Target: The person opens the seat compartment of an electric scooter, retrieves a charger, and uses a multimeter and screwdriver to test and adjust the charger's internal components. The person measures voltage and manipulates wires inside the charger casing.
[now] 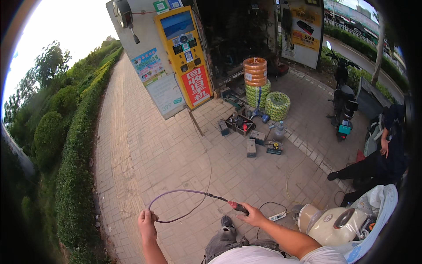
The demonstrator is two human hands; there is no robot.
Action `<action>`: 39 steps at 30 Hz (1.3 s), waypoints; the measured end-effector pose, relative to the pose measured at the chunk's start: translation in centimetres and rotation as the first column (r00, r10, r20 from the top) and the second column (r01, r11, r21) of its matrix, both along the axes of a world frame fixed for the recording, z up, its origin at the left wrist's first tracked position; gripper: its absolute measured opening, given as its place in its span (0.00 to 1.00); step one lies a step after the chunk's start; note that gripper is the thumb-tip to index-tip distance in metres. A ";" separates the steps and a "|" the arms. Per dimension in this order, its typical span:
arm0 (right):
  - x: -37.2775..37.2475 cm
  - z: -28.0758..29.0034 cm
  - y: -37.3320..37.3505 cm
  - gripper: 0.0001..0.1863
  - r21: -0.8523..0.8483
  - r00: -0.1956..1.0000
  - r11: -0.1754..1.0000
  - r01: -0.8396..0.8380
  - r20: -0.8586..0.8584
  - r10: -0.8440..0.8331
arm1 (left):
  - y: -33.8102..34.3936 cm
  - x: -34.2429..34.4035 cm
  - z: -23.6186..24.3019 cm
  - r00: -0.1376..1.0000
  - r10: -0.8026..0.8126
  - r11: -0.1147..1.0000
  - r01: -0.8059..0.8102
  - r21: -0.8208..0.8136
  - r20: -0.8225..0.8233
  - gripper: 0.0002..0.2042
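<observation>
Pavement [145,149]: brick paving fills most of the view, with a trimmed hedge [74,167] running down the person's left side.
Kiosk [169,53]: a tall machine with a yellow front panel and a screen stands at the far edge of the paving.
Scooters: a cream scooter [336,224] sits just beside the person's right arm; a dark one [343,105] is parked farther off on the right.
Other person [382,163]: seated in dark clothes at the right edge, legs stretched onto the paving.
Coils [261,88]: orange and green-yellow hose rolls stacked near the kiosk, with an open toolbox [239,124] and small tools on the ground in front.
Cable [184,202]: a purple cable bows in a loop in the air between both hands, above the paving.
Right hand [254,215]: fingers curled around the cable's red-and-black end piece [237,207].
Left hand [147,222]: closed in a fist on the cable's other end.
</observation>
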State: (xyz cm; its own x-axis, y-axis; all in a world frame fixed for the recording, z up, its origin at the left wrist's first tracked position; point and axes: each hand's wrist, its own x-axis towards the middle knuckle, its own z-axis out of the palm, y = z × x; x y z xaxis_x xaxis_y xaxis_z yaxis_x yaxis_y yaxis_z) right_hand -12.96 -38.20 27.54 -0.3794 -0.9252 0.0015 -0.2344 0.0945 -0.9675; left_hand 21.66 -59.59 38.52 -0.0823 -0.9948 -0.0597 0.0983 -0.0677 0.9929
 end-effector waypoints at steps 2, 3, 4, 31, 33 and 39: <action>-1.8 2.1 -1.0 0.22 0.166 0.998 0.986 -0.001 -0.069 0.013 | -5.7 -2.6 -1.7 0.833 -0.167 0.986 0.145 0.082 0.528 0.16; -2.4 3.5 -1.9 0.22 0.192 0.993 0.981 -0.006 -0.114 0.029 | -7.3 -4.4 -2.2 0.605 -0.057 0.952 0.273 -0.141 0.794 0.21; -2.9 5.0 -2.9 0.22 0.213 0.987 0.977 -0.006 -0.159 0.041 | -8.4 -6.9 -2.5 0.332 0.152 0.842 0.451 -0.298 0.931 0.27; -27.7 5.8 -46.0 0.25 0.081 0.135 0.851 -0.519 0.991 -0.012 | -37.8 -43.4 8.3 0.626 -0.492 0.868 0.398 -0.295 -0.605 0.14; -27.3 9.5 -51.9 0.20 0.026 -0.006 0.886 -0.463 0.999 -0.033 | -36.8 -45.5 6.6 0.559 -0.730 0.681 0.639 -0.358 -0.393 0.19; -32.1 8.4 -61.4 0.08 0.007 0.268 0.903 -0.430 0.956 0.121 | -41.8 -48.3 1.6 0.625 -0.684 0.729 0.564 -0.388 -0.377 0.25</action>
State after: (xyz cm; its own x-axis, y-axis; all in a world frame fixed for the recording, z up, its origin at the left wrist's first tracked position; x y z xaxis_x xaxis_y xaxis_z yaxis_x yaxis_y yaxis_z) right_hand -45.03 -99.64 35.94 0.2948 -0.8817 -0.3684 0.7305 0.4565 -0.5080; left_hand -26.60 -101.37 40.07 -0.6445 -0.6707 0.3672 0.5597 -0.0866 0.8241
